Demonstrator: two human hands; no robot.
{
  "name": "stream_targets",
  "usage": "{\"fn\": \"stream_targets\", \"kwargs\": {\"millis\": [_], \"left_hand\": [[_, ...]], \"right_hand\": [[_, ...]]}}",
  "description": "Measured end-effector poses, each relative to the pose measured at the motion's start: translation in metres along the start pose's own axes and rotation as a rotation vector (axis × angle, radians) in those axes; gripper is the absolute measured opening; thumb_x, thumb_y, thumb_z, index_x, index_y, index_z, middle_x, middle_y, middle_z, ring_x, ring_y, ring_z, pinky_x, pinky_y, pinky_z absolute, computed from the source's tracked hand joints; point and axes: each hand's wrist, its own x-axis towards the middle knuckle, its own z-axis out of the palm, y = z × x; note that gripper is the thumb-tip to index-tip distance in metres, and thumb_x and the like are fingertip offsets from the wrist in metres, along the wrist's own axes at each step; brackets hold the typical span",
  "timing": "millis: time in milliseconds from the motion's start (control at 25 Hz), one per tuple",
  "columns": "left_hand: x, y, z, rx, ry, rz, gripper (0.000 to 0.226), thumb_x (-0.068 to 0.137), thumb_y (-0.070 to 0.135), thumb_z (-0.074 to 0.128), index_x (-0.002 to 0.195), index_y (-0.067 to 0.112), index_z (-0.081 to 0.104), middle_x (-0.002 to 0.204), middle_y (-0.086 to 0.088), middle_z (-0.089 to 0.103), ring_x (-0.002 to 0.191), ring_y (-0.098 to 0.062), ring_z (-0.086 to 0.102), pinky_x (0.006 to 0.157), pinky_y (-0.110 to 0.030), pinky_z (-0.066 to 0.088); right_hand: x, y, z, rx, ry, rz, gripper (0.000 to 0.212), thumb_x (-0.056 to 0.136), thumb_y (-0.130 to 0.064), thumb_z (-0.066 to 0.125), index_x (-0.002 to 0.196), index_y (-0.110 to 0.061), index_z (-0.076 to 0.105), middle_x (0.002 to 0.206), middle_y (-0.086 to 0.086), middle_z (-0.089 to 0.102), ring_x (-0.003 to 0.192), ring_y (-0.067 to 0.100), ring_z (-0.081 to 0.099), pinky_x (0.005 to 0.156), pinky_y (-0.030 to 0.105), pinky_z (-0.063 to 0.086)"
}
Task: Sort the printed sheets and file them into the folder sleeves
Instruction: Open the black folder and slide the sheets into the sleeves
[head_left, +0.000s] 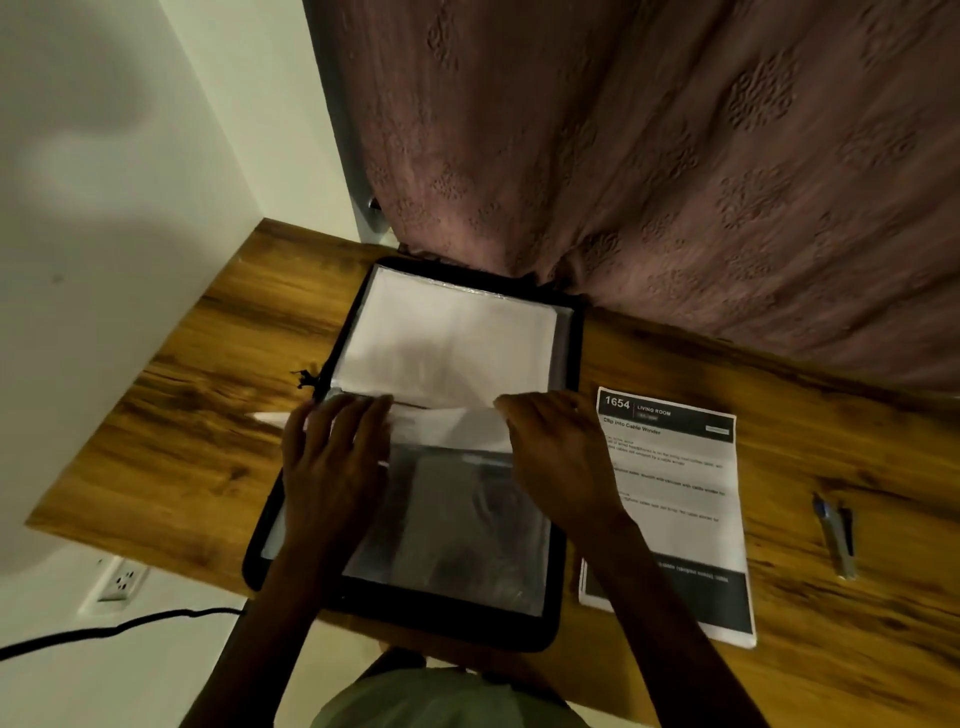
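Observation:
A black zip folder (563, 608) lies open on the wooden desk (208, 415). Its far half shows a clear sleeve holding a white sheet (447, 332). The near half shows a clear sleeve (457, 519) over dark backing. A white sheet (452, 426) sticks out at the fold between the halves. My left hand (337, 457) lies flat on the left side of the near sleeve, fingers straight. My right hand (556, 447) holds that sheet's right edge at the fold. A stack of printed sheets (680, 499), headed "1654 LIVING ROOM", sits right of the folder.
A pen (836, 535) lies on the desk at the far right. A brownish curtain (649, 156) hangs behind the desk and touches the folder's far edge. A white wall, a power socket (122, 579) and a black cable (104, 631) are at the left.

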Motion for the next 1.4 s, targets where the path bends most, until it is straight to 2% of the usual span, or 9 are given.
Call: {"fn": "stream_targets", "kwargs": {"millis": [160,320,560,760,880,960,1080,1240,1400], "left_hand": [[0.068,0.001,0.014,0.026,0.046,0.002,0.038,0.099,0.024,0.047,0.128,0.004,0.06,0.121,-0.019,0.063,0.119,-0.037,0.055,0.114,-0.055,0.031],[0.126,0.007,0.039,0.066,0.066,-0.085,0.048,0.104,0.032,0.047,0.14,0.001,0.048,0.141,-0.024,0.05,0.138,-0.04,0.04,0.12,-0.053,0.021],[0.116,0.02,0.112,-0.077,-0.262,-0.024,0.058,0.096,0.036,0.057,0.146,0.011,0.043,0.152,-0.017,0.04,0.145,-0.037,0.031,0.119,-0.056,0.021],[0.087,0.026,0.158,-0.066,-0.483,-0.069,0.063,0.1,0.052,0.034,0.156,0.023,0.029,0.163,-0.011,0.026,0.15,-0.035,0.024,0.117,-0.061,0.017],[0.088,0.026,0.171,-0.068,-0.54,-0.088,0.062,0.101,0.054,0.024,0.157,0.026,0.025,0.164,-0.009,0.024,0.15,-0.034,0.023,0.116,-0.063,0.017],[0.088,0.025,0.175,-0.069,-0.551,-0.09,0.063,0.101,0.055,0.022,0.158,0.029,0.02,0.165,-0.007,0.018,0.152,-0.032,0.016,0.118,-0.062,0.014],[0.087,0.022,0.182,-0.068,-0.589,-0.098,0.064,0.1,0.059,0.013,0.159,0.033,0.006,0.167,-0.002,0.003,0.154,-0.028,-0.001,0.121,-0.059,0.004],[0.087,0.022,0.183,-0.07,-0.593,-0.104,0.067,0.099,0.062,0.01,0.159,0.033,0.005,0.168,-0.002,0.001,0.154,-0.027,-0.004,0.121,-0.058,0.001],[0.087,0.021,0.182,-0.093,-0.593,-0.107,0.069,0.098,0.061,0.01,0.159,0.03,0.013,0.168,-0.003,0.006,0.154,-0.028,0.001,0.12,-0.059,0.002]], "right_hand": [[0.055,0.023,0.007,-0.077,0.082,0.081,0.028,0.08,-0.007,0.056,0.106,-0.015,0.065,0.091,0.006,0.07,0.085,0.027,0.065,0.083,0.042,0.049],[0.104,0.055,0.025,-0.17,0.144,0.203,0.028,0.078,-0.001,0.057,0.102,-0.015,0.065,0.084,0.006,0.07,0.076,0.029,0.066,0.079,0.041,0.049],[0.146,0.096,0.071,-0.193,-0.059,0.285,0.034,0.069,-0.001,0.065,0.097,-0.021,0.067,0.083,0.002,0.071,0.082,0.027,0.067,0.081,0.042,0.051],[0.164,0.117,0.107,-0.236,-0.302,0.309,0.026,0.069,-0.003,0.069,0.09,-0.019,0.065,0.078,0.007,0.067,0.082,0.033,0.065,0.085,0.048,0.049],[0.168,0.124,0.13,-0.248,-0.398,0.318,0.024,0.077,-0.009,0.066,0.1,-0.019,0.065,0.092,0.01,0.068,0.098,0.036,0.061,0.101,0.052,0.04],[0.168,0.127,0.141,-0.206,-0.434,0.363,0.034,0.085,-0.014,0.059,0.119,-0.018,0.061,0.117,0.011,0.065,0.118,0.036,0.053,0.109,0.053,0.03],[0.156,0.119,0.143,-0.191,-0.371,0.361,0.054,0.086,-0.019,0.061,0.138,-0.014,0.05,0.143,0.011,0.049,0.132,0.037,0.041,0.11,0.055,0.026],[0.112,0.088,0.133,-0.104,-0.322,0.279,0.044,0.09,-0.026,0.058,0.132,-0.012,0.056,0.143,0.011,0.051,0.135,0.031,0.042,0.111,0.054,0.031],[0.042,0.062,0.127,-0.014,-0.349,0.333,0.044,0.094,-0.034,0.048,0.129,-0.01,0.06,0.14,0.013,0.054,0.134,0.031,0.046,0.108,0.058,0.037]]}}
